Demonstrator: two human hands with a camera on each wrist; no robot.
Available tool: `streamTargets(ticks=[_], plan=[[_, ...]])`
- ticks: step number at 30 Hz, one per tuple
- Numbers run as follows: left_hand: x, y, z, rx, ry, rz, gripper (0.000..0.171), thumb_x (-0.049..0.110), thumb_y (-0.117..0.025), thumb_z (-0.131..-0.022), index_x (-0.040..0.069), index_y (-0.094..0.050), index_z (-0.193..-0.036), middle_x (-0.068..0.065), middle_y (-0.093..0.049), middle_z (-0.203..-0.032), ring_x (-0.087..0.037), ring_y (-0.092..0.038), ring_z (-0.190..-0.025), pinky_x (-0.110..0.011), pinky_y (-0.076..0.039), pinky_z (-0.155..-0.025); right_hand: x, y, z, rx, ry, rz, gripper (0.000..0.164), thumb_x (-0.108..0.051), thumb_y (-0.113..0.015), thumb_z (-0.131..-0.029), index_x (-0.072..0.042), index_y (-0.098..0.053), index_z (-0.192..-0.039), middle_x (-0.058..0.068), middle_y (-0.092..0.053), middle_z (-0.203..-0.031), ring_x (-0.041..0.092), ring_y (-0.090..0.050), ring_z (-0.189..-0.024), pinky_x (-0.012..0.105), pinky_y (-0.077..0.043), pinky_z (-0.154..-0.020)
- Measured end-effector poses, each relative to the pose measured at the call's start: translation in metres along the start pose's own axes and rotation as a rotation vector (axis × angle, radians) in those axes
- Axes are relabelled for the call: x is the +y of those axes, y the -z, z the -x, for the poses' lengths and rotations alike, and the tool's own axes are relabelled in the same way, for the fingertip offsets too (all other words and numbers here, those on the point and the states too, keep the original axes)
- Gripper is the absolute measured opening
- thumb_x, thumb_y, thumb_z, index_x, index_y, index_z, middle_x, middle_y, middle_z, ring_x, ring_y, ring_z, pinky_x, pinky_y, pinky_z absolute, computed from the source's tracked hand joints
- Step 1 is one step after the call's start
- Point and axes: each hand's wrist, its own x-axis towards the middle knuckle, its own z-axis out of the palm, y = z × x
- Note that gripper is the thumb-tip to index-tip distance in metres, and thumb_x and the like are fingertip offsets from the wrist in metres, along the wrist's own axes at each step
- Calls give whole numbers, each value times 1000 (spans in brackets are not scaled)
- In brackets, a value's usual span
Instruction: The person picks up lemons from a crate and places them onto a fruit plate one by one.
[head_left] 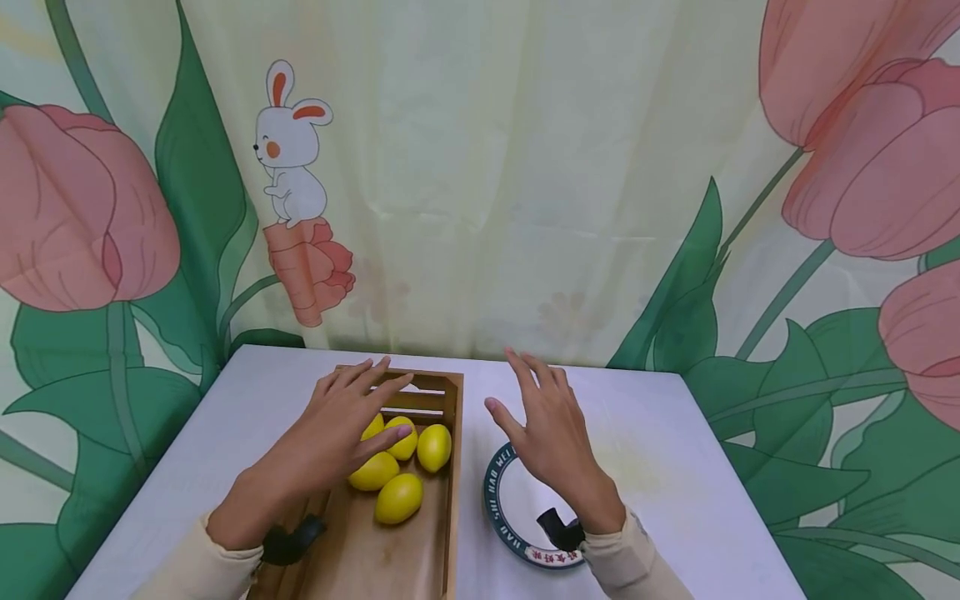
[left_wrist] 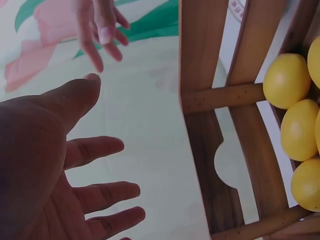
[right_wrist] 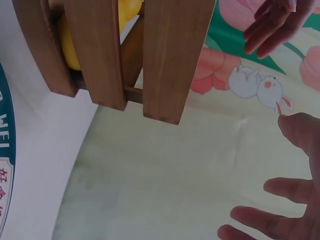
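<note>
My left hand [head_left: 333, 433] hovers over the wooden crate [head_left: 452, 500] with its fingers spread and nothing in them. Inside the crate several yellow lemons [head_left: 399, 498] lie grouped toward its far end, some partly covered by that hand in the head view. To the right, my right hand [head_left: 551, 429] is held above a round plate [head_left: 491, 500] with a dark green lettered rim. Its fingers are spread too and hold nothing. The left wrist view shows the lemons [left_wrist: 287, 81] beside the slatted crate wall [left_wrist: 240, 100]; in the right wrist view the fingers [right_wrist: 287, 190] stand apart.
A white-covered table [head_left: 637, 450] carries the crate on the left and the plate right beside it. Behind the table's far edge hangs a curtain [head_left: 510, 183] printed with tulips and a rabbit. Dark straps [head_left: 292, 542] sit at both wrists.
</note>
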Motion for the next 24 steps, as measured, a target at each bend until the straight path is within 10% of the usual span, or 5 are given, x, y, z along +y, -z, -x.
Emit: streamTargets(ticks=[24], plan=[[-62, 10, 51, -46, 134, 305, 60, 52, -66, -90, 32, -51, -144, -17, -38, -157, -46, -36, -140, -79, -29, -102, -25, -1, -16, 72, 135, -211, 65, -39, -69, -93, -23, -43, -151, -1, -54, -143, 20, -48, -127, 43, -45, -104]])
